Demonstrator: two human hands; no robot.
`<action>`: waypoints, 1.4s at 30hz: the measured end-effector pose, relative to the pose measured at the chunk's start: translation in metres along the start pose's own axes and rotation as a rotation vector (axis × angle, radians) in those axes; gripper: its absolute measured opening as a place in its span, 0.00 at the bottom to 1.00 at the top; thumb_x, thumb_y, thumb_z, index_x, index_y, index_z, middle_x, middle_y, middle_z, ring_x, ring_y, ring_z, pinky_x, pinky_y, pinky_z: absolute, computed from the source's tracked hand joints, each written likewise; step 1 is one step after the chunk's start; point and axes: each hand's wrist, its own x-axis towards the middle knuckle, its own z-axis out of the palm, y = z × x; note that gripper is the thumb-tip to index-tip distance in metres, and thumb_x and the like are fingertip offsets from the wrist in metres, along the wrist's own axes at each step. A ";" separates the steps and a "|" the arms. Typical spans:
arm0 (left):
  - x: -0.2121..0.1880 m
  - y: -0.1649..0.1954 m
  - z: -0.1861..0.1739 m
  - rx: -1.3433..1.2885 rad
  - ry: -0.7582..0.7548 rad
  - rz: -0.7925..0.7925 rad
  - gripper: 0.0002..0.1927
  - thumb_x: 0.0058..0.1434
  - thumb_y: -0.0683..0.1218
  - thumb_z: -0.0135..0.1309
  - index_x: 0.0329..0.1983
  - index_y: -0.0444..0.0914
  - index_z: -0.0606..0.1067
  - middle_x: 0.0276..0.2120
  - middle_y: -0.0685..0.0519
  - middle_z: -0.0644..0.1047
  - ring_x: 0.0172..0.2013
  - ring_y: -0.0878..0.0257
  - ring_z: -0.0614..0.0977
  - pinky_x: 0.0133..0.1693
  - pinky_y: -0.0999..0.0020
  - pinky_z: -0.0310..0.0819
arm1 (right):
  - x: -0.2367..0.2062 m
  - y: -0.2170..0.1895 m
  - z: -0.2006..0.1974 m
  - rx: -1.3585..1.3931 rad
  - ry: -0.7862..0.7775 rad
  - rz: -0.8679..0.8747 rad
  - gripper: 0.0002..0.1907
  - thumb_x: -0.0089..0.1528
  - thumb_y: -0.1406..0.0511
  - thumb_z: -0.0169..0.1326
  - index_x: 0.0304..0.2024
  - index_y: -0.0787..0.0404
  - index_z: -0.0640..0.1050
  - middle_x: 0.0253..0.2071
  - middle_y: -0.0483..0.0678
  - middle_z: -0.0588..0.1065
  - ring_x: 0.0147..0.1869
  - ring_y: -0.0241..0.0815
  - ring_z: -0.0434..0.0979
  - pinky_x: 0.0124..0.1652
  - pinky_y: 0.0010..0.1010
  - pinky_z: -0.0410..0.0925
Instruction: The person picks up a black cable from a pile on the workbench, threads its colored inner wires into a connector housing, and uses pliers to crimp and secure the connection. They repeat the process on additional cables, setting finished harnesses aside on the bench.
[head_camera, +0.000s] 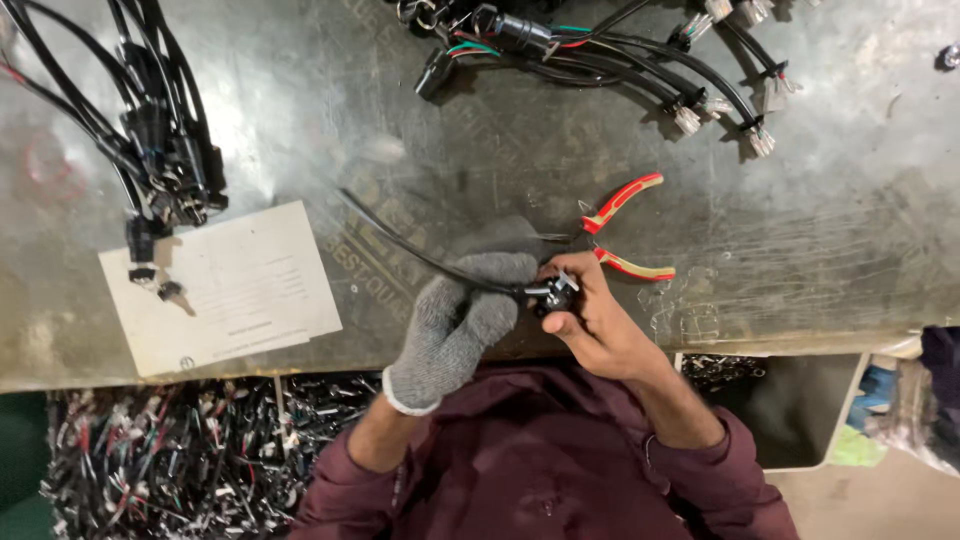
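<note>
Here, your left hand, in a grey knit glove, is closing around a black cable that is running up and away over the counter. Your bare right hand is pinching a small black connector at the cable's end, fingers curled tight on it, the two hands touching. Just beyond your right hand, red-handled pliers are lying with handles spread. Past your left hand a white paper sheet is resting, with bundled black wire harnesses further out.
</note>
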 end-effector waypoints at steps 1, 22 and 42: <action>0.000 0.003 -0.003 0.062 0.027 0.047 0.15 0.62 0.40 0.59 0.52 0.36 0.75 0.55 0.54 0.75 0.52 0.66 0.78 0.52 0.71 0.74 | 0.002 -0.006 0.000 -0.033 0.021 -0.009 0.28 0.70 0.52 0.53 0.60 0.66 0.66 0.49 0.48 0.69 0.53 0.36 0.66 0.56 0.27 0.63; -0.005 0.004 0.028 0.758 -0.003 0.173 0.23 0.64 0.48 0.60 0.61 0.38 0.73 0.49 0.48 0.80 0.47 0.47 0.81 0.49 0.56 0.74 | -0.015 0.013 0.010 0.203 0.173 0.065 0.14 0.71 0.64 0.47 0.53 0.68 0.74 0.41 0.41 0.72 0.46 0.31 0.67 0.47 0.26 0.64; -0.001 -0.005 0.001 0.161 -0.305 0.254 0.12 0.58 0.41 0.65 0.45 0.37 0.80 0.46 0.52 0.81 0.58 0.58 0.78 0.66 0.57 0.64 | -0.031 0.048 -0.005 0.844 -0.541 0.351 0.22 0.72 0.57 0.59 0.54 0.72 0.74 0.43 0.47 0.75 0.47 0.36 0.72 0.48 0.31 0.68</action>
